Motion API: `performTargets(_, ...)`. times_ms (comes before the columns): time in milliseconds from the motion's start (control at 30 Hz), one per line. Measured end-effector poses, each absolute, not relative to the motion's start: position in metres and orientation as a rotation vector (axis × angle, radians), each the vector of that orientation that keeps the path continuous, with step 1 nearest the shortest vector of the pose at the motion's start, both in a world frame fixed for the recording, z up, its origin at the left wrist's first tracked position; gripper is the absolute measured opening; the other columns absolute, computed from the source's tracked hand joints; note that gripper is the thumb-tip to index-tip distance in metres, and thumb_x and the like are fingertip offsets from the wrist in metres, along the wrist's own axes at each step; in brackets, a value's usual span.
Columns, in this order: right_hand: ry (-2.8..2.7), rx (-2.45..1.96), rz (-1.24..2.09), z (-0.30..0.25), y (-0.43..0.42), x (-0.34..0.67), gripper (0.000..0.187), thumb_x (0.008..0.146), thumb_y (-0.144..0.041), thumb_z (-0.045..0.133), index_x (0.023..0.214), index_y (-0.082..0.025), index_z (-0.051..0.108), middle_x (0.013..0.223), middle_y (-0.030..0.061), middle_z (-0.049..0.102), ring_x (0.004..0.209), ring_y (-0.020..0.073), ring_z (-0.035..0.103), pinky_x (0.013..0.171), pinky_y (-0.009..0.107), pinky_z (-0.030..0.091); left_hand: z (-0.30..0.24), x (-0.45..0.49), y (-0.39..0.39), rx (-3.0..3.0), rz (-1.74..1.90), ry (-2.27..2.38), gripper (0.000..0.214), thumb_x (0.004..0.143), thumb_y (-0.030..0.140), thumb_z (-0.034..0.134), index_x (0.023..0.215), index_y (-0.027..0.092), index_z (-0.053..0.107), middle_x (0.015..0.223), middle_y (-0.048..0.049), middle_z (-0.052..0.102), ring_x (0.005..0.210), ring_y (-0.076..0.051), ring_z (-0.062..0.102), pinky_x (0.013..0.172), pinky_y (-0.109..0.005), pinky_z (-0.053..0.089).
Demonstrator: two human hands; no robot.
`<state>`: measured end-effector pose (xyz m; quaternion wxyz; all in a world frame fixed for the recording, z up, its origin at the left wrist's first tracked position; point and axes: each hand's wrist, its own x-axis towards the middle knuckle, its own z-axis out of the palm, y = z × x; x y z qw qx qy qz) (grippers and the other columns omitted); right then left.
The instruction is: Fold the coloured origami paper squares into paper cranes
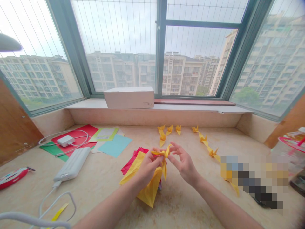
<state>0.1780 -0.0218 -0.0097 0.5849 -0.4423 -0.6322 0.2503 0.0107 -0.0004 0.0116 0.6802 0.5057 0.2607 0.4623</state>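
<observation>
My left hand pinches a folded yellow paper, which lies crosswise between my hands, its long side reaching toward my right hand, open, fingers spread, just beside it, holding nothing.

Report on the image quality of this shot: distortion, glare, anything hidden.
Head view: fisheye curvature bends the window frame; bright overcast sky glares at upper left; a pixelated patch hides the tabletop right of the right hand; the folded yellow paper looks fairly sharp.
</observation>
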Motion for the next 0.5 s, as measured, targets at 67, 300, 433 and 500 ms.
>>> performTargets(67, -1.468, -1.043, 0.644, -0.010, -0.021, 0.177, 0.045, 0.087, -0.039, 0.066, 0.127, -0.022, 0.054, 0.115, 0.0099, 0.068, 0.110, 0.0247, 0.063, 0.094, 0.043, 0.048, 0.012, 0.012, -0.001, 1.131, 1.041, 0.562, 0.026, 0.076, 0.032, 0.075, 0.093, 0.020, 0.060, 0.090, -0.0019, 0.067, 0.073, -0.012, 0.060, 0.071, -0.024, 0.045)
performTargets(300, -1.605, -1.027, 0.737, 0.000, -0.027, 0.175, 0.031, 0.088, -0.039, 0.065, 0.114, -0.024, 0.064, 0.117, 0.0082, 0.068, 0.113, 0.0255, 0.061, 0.098, 0.045, 0.046, 0.011, 0.012, -0.002, 1.081, 1.018, 0.548, 0.028, 0.073, 0.033, 0.078, 0.091, 0.016, 0.065, 0.065, 0.0034, 0.056, 0.057, -0.008, 0.048, 0.059, -0.020, 0.035)
performTargets(433, -1.597, -0.994, 0.575, 0.001, -0.029, 0.174, 0.024, 0.088, -0.034, 0.066, 0.109, -0.025, 0.070, 0.117, 0.0077, 0.067, 0.113, 0.0242, 0.061, 0.099, 0.042, 0.047, 0.009, 0.011, 0.000, 1.090, 1.015, 0.530, 0.027, 0.074, 0.033, 0.078, 0.091, 0.017, 0.063, 0.071, 0.0021, 0.059, 0.062, -0.009, 0.050, 0.061, -0.021, 0.036)
performTargets(500, -1.598, -0.961, 0.497, 0.000, -0.029, 0.174, 0.022, 0.088, -0.032, 0.065, 0.108, -0.025, 0.071, 0.114, 0.0075, 0.068, 0.109, 0.0230, 0.063, 0.097, 0.040, 0.049, 0.007, 0.011, 0.001, 1.082, 1.013, 0.502, 0.028, 0.074, 0.033, 0.078, 0.088, 0.018, 0.060, 0.081, 0.0001, 0.062, 0.069, -0.010, 0.054, 0.065, -0.021, 0.038)
